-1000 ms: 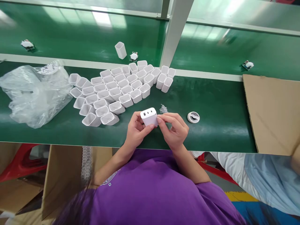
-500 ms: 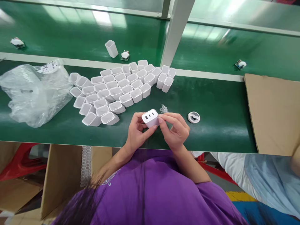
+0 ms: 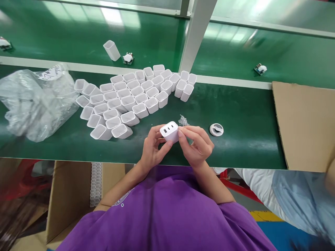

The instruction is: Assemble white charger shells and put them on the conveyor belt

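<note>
I hold a small white charger block [image 3: 170,131] with three ports on its top face, just above the near edge of the green bench [image 3: 243,139]. My left hand [image 3: 154,149] grips it from the left and below. My right hand [image 3: 196,145] pinches its right side with thumb and fingertips. A little pile of tiny clear bits [image 3: 183,120] lies just beyond the block. Several empty white shells [image 3: 125,101] stand packed together to the upper left of my hands.
A round white tape roll [image 3: 216,129] lies right of my hands. A crumpled clear bag [image 3: 34,101] sits far left, a cardboard sheet [image 3: 303,122] far right. On the belt [image 3: 65,31] behind ride one shell [image 3: 111,50] and small circuit boards [image 3: 128,58]. A person's light sleeve [image 3: 295,198] shows lower right.
The shell and circuit boards on the rear belt have travelled left. My hands tilted the charger block slightly, with its port face turned more upward.
</note>
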Motion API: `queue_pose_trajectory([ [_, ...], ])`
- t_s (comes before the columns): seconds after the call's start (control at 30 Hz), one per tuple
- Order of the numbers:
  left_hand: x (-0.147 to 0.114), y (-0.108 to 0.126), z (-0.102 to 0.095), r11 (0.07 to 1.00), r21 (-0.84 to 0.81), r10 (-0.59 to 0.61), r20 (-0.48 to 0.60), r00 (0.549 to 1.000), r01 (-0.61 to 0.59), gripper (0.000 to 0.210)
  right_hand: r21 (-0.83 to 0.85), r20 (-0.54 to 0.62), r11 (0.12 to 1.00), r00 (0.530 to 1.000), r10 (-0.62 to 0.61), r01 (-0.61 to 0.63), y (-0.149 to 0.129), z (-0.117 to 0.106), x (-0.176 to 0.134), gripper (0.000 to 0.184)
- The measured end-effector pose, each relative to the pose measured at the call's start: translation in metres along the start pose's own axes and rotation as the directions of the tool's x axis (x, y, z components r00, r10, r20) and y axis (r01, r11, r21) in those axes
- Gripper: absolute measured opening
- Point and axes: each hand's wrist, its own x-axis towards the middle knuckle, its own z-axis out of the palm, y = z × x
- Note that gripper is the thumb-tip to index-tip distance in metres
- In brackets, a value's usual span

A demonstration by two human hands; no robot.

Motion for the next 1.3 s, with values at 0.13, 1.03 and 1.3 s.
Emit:
queue_pose_trajectory([
  [0.13,0.000,-0.002,0.001,1.000,0.021,0.022,-0.020,1.000,-0.021,0.035,-0.090,0.034,0.993,0.997,-0.069,0.072,0.000,-0.002,-0.002,0.020],
  [1.03,0.004,0.001,-0.004,0.978,-0.046,-0.207,-0.058,0.977,0.205,0.034,0.343,0.414,0.790,0.837,0.358,-0.508,-0.003,-0.004,-0.004,0.016],
  [1.3,0.001,0.001,-0.005,0.975,0.029,-0.218,-0.079,0.973,0.221,0.043,0.305,0.390,0.807,0.839,0.379,-0.506,-0.008,-0.002,-0.005,0.009],
])
